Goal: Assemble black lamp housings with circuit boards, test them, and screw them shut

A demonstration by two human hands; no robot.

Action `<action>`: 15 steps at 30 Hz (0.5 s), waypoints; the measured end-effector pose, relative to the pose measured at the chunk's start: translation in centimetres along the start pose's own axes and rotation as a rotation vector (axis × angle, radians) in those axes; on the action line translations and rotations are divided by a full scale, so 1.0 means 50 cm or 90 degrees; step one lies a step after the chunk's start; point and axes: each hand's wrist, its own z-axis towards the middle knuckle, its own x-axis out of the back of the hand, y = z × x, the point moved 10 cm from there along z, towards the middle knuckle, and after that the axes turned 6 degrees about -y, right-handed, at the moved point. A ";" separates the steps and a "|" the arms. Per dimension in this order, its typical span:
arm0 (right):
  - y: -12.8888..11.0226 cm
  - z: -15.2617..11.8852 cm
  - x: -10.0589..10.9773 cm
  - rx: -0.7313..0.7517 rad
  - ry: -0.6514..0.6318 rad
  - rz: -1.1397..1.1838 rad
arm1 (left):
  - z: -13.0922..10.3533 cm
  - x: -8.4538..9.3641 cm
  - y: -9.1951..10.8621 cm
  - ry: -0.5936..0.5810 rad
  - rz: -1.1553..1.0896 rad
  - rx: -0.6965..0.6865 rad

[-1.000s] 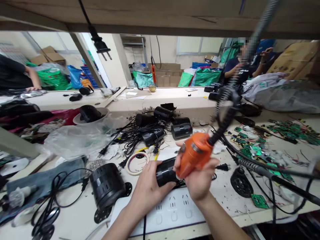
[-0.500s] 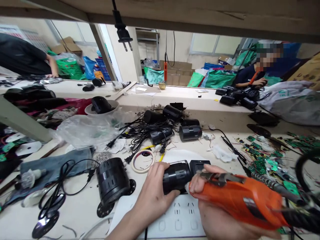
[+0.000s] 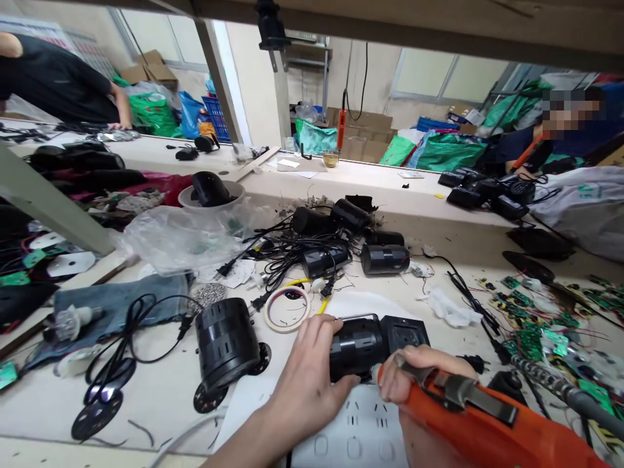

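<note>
A black slotted cylinder (image 3: 358,346) lies on its side near the bottom centre, its right end against a black square piece (image 3: 403,333). My left hand (image 3: 312,374) is wrapped round the cylinder's left end. In my right hand (image 3: 414,383) is an orange electric screwdriver (image 3: 487,416), its tip at the cylinder's lower right edge; the bit's end is hidden. Beneath both hands is a white power strip (image 3: 353,426). A larger black cylinder (image 3: 227,344) stands to the left, with black perforated discs (image 3: 209,396) beside it.
A tape roll (image 3: 287,310) lies behind my left hand. Several black cylinders (image 3: 385,259) and cables are piled at the centre. Green circuit boards (image 3: 529,348) cover the right side. Plastic film (image 3: 180,237) and a bowl (image 3: 236,195) are at left. Two people work across the bench.
The view has shifted, so most things appear further right or lower. My left hand keeps its hold on the cylinder; the screwdriver's tip stays by its right end.
</note>
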 end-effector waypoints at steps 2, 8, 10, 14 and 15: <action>-0.014 0.008 -0.021 0.027 -0.046 -0.001 | 0.004 0.004 0.002 -0.001 0.015 0.016; -0.034 0.006 -0.036 0.024 -0.061 -0.061 | 0.018 0.013 0.017 -0.013 0.108 0.068; -0.036 0.007 -0.042 0.022 -0.075 -0.080 | 0.021 0.011 0.024 -0.008 0.161 0.078; -0.042 0.007 -0.023 0.064 -0.014 -0.064 | 0.024 0.007 0.029 0.026 0.216 0.092; -0.039 0.004 -0.015 0.071 0.010 -0.064 | 0.024 0.006 0.028 0.032 0.215 0.091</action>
